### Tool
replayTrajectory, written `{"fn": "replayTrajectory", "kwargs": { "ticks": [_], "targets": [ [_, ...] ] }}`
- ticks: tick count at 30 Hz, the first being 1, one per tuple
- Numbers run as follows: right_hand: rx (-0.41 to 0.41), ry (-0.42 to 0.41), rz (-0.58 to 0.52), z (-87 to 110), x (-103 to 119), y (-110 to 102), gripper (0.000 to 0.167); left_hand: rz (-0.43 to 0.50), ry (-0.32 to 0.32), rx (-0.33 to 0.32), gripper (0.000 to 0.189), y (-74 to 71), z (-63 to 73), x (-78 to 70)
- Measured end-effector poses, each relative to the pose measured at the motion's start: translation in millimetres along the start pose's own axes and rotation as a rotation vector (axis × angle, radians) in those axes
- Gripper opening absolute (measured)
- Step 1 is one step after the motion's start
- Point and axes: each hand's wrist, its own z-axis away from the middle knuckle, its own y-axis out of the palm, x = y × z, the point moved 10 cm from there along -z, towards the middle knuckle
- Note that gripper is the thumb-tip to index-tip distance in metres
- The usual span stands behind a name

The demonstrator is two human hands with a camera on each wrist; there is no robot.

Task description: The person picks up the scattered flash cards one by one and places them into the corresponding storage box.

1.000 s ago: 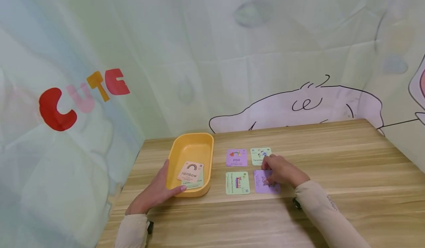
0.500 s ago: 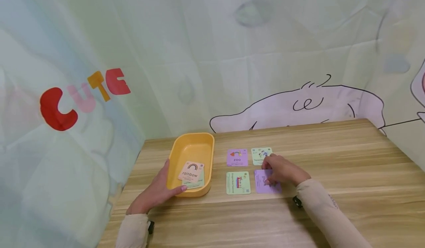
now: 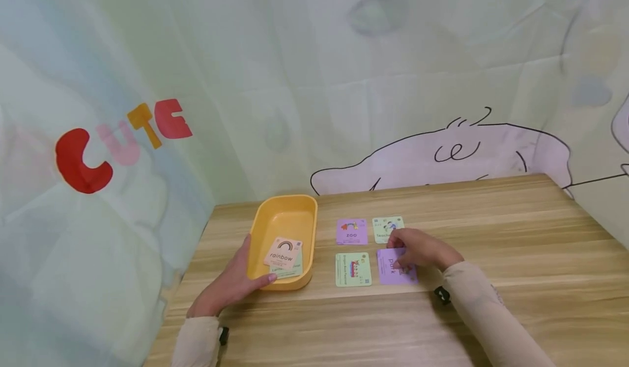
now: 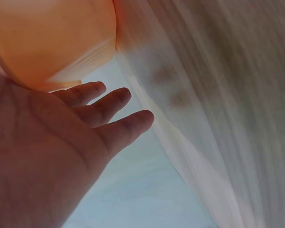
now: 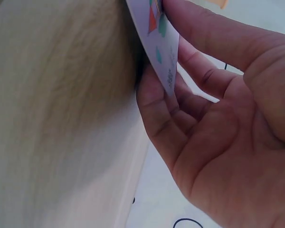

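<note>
My left hand (image 3: 231, 282) holds the yellow tray (image 3: 290, 219) by its near left side, thumb over the rim; in the left wrist view, several fingers stretch out beside its wall. A pink "rainbow" card (image 3: 284, 251) lies in the tray, partly over a green card (image 3: 293, 272). My right hand (image 3: 423, 248) pinches the purple "park" card (image 3: 385, 268) at its right side. In the right wrist view the thumb is on the card's printed face (image 5: 161, 52) and fingers are behind it. The right hand also overlaps the lower corner of the green "Teachers" card (image 3: 385, 225).
Left of the right hand lie a purple "zoo" card (image 3: 351, 231) and, nearer, a green "Dragon Boat Festival" card (image 3: 352, 270). The wooden table (image 3: 491, 225) meets a printed curtain (image 3: 295, 83) at its back and left edges.
My right hand has shifted very slightly to the right, still at the "park" card. The left hand and tray have stayed in place.
</note>
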Motion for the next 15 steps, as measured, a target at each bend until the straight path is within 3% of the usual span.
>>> {"fn": "replayTrajectory", "kwargs": {
  "ticks": [7,15],
  "targets": [
    [0.009,-0.011,-0.072,-0.4,-0.9,-2.1,0.028,0.003,0.054,-0.006,0.101,-1.0,-0.4,-5.4],
    [0.036,-0.05,-0.076,-1.4,-3.1,-2.2,0.027,-0.002,0.044,0.004,0.098,0.0,0.4,-5.2]
  ]
}}
